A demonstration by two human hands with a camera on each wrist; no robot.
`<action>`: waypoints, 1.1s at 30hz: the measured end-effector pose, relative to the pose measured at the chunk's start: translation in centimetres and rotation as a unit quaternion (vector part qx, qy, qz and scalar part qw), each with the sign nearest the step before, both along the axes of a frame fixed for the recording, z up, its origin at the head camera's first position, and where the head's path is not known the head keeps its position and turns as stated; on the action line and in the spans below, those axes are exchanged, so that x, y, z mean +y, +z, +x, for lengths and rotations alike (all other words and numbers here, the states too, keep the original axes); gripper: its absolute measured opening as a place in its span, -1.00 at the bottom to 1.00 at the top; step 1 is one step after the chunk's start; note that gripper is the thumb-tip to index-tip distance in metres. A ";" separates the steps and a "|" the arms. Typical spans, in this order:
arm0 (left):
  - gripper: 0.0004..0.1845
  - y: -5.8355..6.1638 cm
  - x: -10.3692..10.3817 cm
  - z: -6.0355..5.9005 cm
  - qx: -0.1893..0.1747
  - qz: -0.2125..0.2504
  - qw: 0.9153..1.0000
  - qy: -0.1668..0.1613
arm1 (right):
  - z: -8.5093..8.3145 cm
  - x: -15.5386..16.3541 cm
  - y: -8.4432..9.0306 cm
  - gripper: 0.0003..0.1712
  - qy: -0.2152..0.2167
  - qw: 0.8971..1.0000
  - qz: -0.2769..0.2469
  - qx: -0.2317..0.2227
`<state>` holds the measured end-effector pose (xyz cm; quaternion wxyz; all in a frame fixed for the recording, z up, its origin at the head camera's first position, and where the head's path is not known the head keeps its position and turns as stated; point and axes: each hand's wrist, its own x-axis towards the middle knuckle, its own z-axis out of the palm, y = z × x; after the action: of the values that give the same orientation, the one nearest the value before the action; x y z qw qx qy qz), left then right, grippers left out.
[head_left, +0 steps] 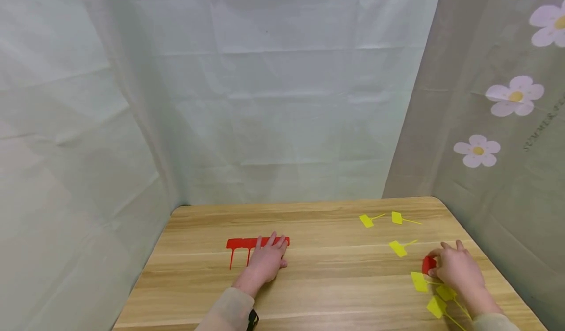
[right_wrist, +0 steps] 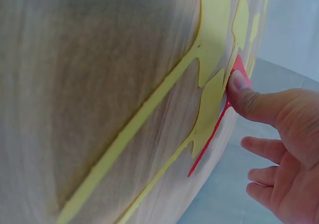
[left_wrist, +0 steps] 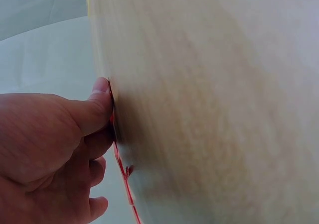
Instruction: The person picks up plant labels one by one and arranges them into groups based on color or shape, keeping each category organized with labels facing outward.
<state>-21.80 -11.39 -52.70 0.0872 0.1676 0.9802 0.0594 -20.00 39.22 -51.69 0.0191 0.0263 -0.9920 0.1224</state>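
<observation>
Pressing flat on the wooden table [head_left: 309,282], the left hand [head_left: 265,261] lies with fingers straight and slightly spread over a row of red marker cable ties [head_left: 247,243]. The joined flag heads run under the fingertips and off to the hand's left, and thin tails point back toward the person. The left wrist view shows the thumb [left_wrist: 97,107] pushing down at the red edge, nothing curled round it.

Over on the other side, the right hand [head_left: 456,269] has its thumb [right_wrist: 249,97] on a single red marker tie [head_left: 428,265], just at the hand's inner side. The wrist view shows the thumb tip pinning the red flag [right_wrist: 238,72] to the wood, its tail [right_wrist: 207,147] trailing away. The other fingers hang loosely bent, gripping nothing.

Yellow marker ties [head_left: 430,292] lie right beneath and beside this hand, one touching or overlapping the red piece. Three more yellow ties [head_left: 398,247] sit further out, beyond the fingertips.

The risk, as I read it: the red tie lies so flat and thin that a thumb alone could just skid it along the wood. Because a yellow tail sits against it, any drag may sweep that neighbour along too. On the left, an uneven press could let the red row pivot.
</observation>
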 end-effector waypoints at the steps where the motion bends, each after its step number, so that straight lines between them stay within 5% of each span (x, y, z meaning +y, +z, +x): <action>1: -0.30 0.0 0.0 0.1 0.000 0.001 1.000 0.000 | 0.0 0.0 0.0 -0.59 -0.004 1.000 -0.001 -0.001; 11: -0.30 -0.1 0.3 0.5 0.001 -0.005 1.000 0.001 | 0.3 1.2 -0.2 -0.85 -0.022 0.999 -0.032 -0.014; 16: -0.30 -0.1 0.3 0.5 0.008 -0.009 1.000 -0.003 | -0.1 1.5 1.0 -0.87 -0.022 0.996 -0.076 -0.047; 20: -0.29 0.2 0.2 0.2 0.013 -0.009 1.000 -0.001 | -0.9 1.3 2.5 -0.84 0.003 0.997 -0.079 -0.023; 25: -0.29 0.3 0.2 0.0 0.005 -0.007 1.000 0.004 | -1.5 -0.2 3.8 -0.82 0.009 0.996 -0.087 -0.004; 33: -0.30 0.0 0.2 0.0 0.003 -0.010 1.000 0.003 | -2.1 -5.2 4.3 -0.74 0.007 0.990 -0.138 -0.038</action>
<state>-21.75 -11.21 -52.67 0.0855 0.1639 0.9815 0.0497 -22.11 34.00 -47.38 -0.0164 0.0252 -0.9653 0.2595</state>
